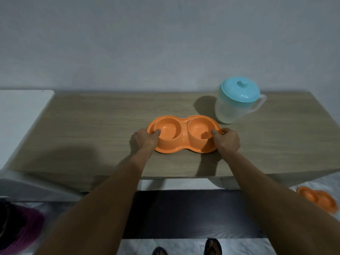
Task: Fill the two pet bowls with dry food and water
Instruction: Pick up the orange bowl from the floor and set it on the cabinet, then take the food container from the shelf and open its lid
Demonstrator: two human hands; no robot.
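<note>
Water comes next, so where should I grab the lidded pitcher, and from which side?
By its loop handle, which sticks out on the right of the pitcher, away from the orange double bowl. Come in from the right with the right hand, which is nearer. The pitcher stands upright with its teal lid on, so the smooth body likely offers a poorer hold.

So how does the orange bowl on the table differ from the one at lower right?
The table bowl sits on the table, the floor bowl lower, beside it. The left hand and right hand grip the table bowl; nothing touches the floor bowl. Both are orange, two-lobed.
</note>
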